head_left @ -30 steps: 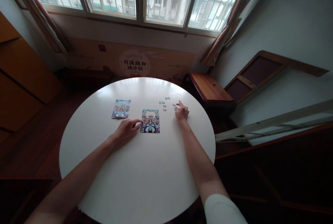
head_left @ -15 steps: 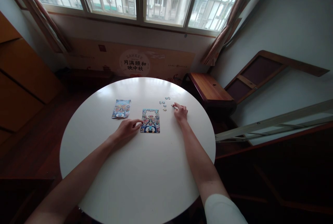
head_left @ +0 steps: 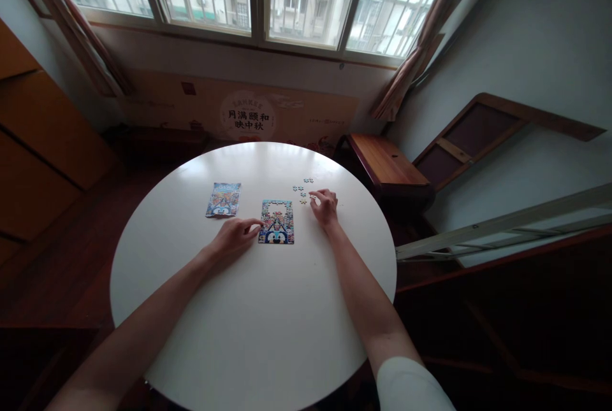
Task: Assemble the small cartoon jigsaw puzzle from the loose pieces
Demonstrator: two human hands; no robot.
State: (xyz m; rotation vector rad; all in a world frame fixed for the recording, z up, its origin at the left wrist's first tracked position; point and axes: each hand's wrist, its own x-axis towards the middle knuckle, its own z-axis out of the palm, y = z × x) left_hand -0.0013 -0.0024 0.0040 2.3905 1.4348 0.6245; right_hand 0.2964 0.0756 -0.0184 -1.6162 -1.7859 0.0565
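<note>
A small colourful jigsaw puzzle (head_left: 276, 222) lies partly assembled on the round white table (head_left: 253, 309), with a gap near its top edge. My left hand (head_left: 234, 236) rests curled on the table, its fingertips touching the puzzle's left edge. My right hand (head_left: 324, 206) hovers just right of the puzzle, fingers pinched on a small puzzle piece. Several loose pieces (head_left: 301, 189) lie scattered just beyond it. A printed picture card (head_left: 223, 199) lies flat to the puzzle's left.
A wooden bench (head_left: 385, 169) stands past the table's right side, with a wooden frame (head_left: 473, 134) leaning on the wall. A printed cardboard panel (head_left: 246, 115) stands under the window. Wooden cabinets (head_left: 38, 137) line the left.
My right hand has closed on a loose piece at the right and carried it leftward toward the puzzle. My left hand has stayed at the puzzle's left edge.
</note>
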